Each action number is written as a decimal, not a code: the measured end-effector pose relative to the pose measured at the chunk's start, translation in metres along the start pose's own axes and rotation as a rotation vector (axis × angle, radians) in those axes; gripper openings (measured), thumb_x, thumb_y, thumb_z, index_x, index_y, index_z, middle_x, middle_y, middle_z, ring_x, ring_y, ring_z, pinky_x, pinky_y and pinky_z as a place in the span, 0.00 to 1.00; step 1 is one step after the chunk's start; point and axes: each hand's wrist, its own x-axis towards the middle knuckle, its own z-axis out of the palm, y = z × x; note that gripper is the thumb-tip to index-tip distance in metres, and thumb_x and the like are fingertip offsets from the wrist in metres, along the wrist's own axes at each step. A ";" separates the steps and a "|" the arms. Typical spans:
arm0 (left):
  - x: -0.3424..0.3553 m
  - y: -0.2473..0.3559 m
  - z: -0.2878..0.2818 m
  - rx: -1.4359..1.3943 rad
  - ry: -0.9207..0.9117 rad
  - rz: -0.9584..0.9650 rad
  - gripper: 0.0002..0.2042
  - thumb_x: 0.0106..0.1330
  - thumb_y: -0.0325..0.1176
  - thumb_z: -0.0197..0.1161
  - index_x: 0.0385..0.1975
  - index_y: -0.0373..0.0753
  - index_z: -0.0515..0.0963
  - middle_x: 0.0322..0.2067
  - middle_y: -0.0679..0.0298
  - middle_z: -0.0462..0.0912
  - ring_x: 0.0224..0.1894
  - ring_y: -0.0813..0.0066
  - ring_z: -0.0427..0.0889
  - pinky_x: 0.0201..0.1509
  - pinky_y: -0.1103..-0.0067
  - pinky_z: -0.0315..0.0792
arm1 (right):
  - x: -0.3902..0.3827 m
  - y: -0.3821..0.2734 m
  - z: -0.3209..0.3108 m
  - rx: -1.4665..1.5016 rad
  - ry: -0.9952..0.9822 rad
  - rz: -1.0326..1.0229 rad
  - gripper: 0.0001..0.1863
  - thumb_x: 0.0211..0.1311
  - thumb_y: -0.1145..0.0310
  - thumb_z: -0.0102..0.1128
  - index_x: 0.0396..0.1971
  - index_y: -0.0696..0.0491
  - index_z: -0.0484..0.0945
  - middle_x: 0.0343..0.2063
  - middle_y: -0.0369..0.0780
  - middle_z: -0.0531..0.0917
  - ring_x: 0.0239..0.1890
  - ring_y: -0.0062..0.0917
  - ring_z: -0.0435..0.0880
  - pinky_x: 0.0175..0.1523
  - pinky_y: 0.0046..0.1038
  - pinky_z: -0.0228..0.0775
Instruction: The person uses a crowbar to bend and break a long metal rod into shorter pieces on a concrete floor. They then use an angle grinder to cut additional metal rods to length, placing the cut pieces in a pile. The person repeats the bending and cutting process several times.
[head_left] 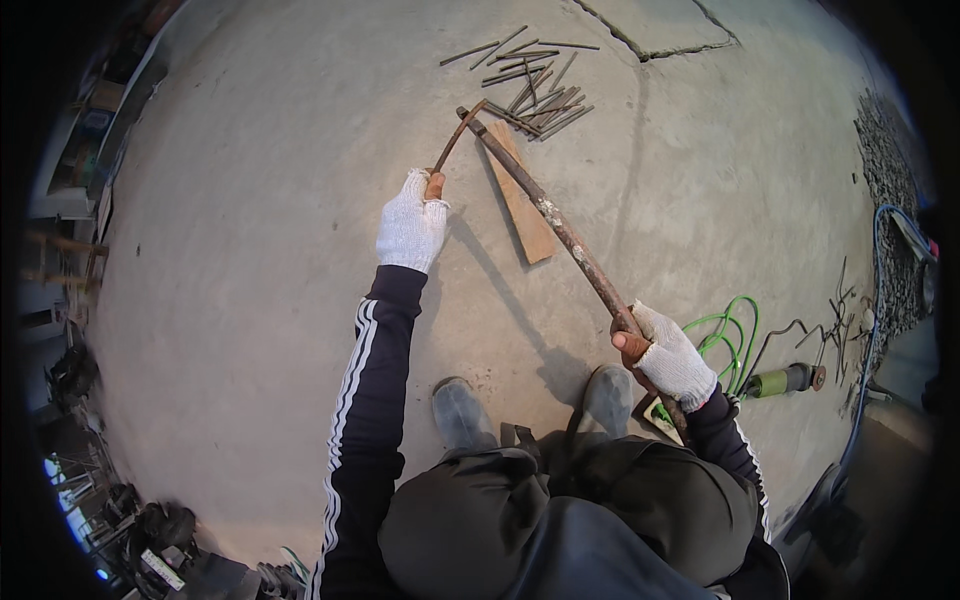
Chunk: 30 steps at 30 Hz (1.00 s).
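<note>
My left hand (412, 222), in a white fingerless-looking glove, is closed round a thin rusty bent rod (453, 140). The rod's curved upper end meets the far tip of a long rusty metal pipe (560, 228). Gloved the same way, my right hand (665, 350) grips that pipe near its lower end, fingers wrapped round it. The pipe slants from beside my right leg up to the left. Below its far part lies a flat wooden board (523, 205) on the concrete. Whether the rod's tip sits inside the pipe's end or against it, I cannot tell.
Several short metal rods (545, 100) lie scattered beyond the board. At right are a green angle grinder (783, 381), a green cable (735, 335), bent rods (840, 310), a blue hose (878, 260) and a gravel heap (890, 190). A crack (650, 52) runs across the far floor.
</note>
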 end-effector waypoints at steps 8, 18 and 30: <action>0.006 -0.010 -0.002 0.219 0.040 0.220 0.12 0.79 0.44 0.59 0.45 0.42 0.80 0.26 0.49 0.82 0.32 0.45 0.85 0.33 0.59 0.76 | 0.000 -0.005 -0.008 0.136 -0.088 0.046 0.21 0.74 0.49 0.68 0.40 0.51 0.72 0.19 0.30 0.71 0.13 0.13 0.69 0.17 0.21 0.59; 0.002 -0.011 0.000 0.487 0.106 0.275 0.09 0.79 0.42 0.60 0.46 0.45 0.81 0.33 0.54 0.88 0.35 0.49 0.89 0.35 0.61 0.81 | 0.007 -0.001 0.011 0.193 -0.094 0.067 0.18 0.75 0.52 0.66 0.39 0.51 0.72 0.19 0.31 0.71 0.11 0.14 0.69 0.15 0.22 0.58; 0.004 -0.004 0.014 0.466 0.109 0.051 0.10 0.78 0.43 0.59 0.45 0.46 0.80 0.35 0.54 0.88 0.34 0.45 0.88 0.34 0.56 0.79 | 0.012 0.000 0.025 0.170 -0.043 0.027 0.17 0.76 0.52 0.65 0.39 0.51 0.72 0.21 0.31 0.72 0.11 0.13 0.69 0.15 0.21 0.57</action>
